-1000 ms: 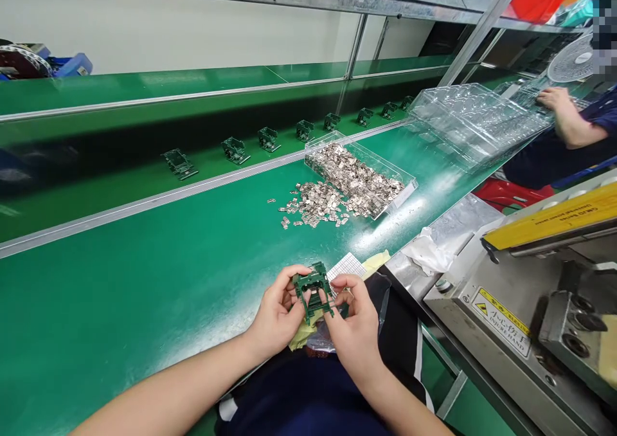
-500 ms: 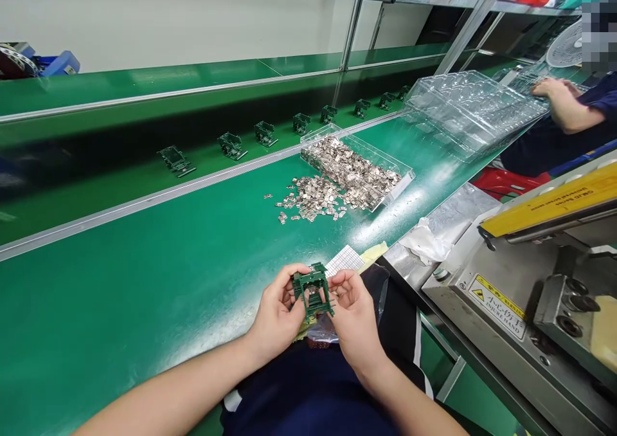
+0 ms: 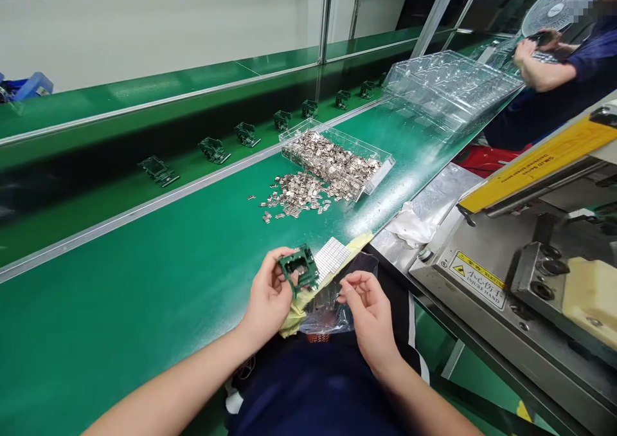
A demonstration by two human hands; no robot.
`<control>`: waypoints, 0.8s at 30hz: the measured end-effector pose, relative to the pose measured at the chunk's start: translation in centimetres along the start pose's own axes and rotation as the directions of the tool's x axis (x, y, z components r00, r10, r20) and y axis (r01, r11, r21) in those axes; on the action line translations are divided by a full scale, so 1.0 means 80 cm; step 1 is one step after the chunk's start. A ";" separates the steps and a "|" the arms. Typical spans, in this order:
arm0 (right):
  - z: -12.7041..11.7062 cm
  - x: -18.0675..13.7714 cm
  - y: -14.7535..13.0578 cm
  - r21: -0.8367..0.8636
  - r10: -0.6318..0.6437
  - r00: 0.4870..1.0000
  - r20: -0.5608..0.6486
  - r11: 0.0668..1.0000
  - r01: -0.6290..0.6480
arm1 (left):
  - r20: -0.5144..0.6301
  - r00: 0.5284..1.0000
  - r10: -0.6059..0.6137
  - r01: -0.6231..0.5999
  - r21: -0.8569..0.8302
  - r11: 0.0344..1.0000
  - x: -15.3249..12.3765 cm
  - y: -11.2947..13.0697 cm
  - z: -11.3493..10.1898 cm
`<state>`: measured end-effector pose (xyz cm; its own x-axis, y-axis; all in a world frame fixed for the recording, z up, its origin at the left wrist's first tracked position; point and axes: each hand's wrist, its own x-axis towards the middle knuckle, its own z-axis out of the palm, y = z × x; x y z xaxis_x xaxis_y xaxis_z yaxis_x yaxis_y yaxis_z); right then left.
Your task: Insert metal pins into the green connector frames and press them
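Observation:
My left hand (image 3: 266,298) grips a dark green plastic frame (image 3: 307,278) with an open middle, tilted above the table edge. To its right, apart from the frame, my right hand (image 3: 372,317) has thumb and fingertips pinched together; a tiny dark bit shows at the fingers, too small to name. Just behind the frame lies a sheet of small white squares (image 3: 333,254) on yellow paper (image 3: 361,244). A clear plastic bag (image 3: 330,321) sits below, between my hands.
Small metal pieces (image 3: 297,195) lie heaped beside a clear tray (image 3: 385,171) full of them. Several green frames (image 3: 213,150) line the sunken belt. Clear blister trays (image 3: 453,89) stand farther back, near a co-worker's hands (image 3: 530,60). A machine (image 3: 482,278) stands at right.
My right hand has let go of the green frame and moved off to the right. My left hand keeps hold of the frame, now turned and tilted. The view has shifted slightly right.

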<state>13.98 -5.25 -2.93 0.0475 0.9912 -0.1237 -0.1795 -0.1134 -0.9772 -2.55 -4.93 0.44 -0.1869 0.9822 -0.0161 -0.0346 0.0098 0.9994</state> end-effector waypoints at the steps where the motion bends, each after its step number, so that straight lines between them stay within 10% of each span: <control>1: -0.007 0.002 0.009 0.000 0.051 0.999 -0.020 0.999 -0.051 | -0.015 1.000 0.016 -0.016 -0.003 1.000 0.010 -0.002 0.007; 13: -0.006 0.020 0.025 0.123 0.166 0.981 0.098 0.976 -0.178 | 0.194 0.953 0.234 -0.266 0.159 0.951 0.060 -0.033 0.085; 24: -0.005 0.013 0.018 0.043 0.176 0.975 0.137 0.982 -0.183 | -0.014 0.960 0.278 -0.276 0.091 0.957 0.044 -0.035 0.086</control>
<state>14.14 -4.43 -4.52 -0.1199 0.9558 -0.2685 -0.2272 -0.2897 -0.9298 3.67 -0.21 -2.19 -0.2027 0.9434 0.2624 0.1081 -0.2447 0.9635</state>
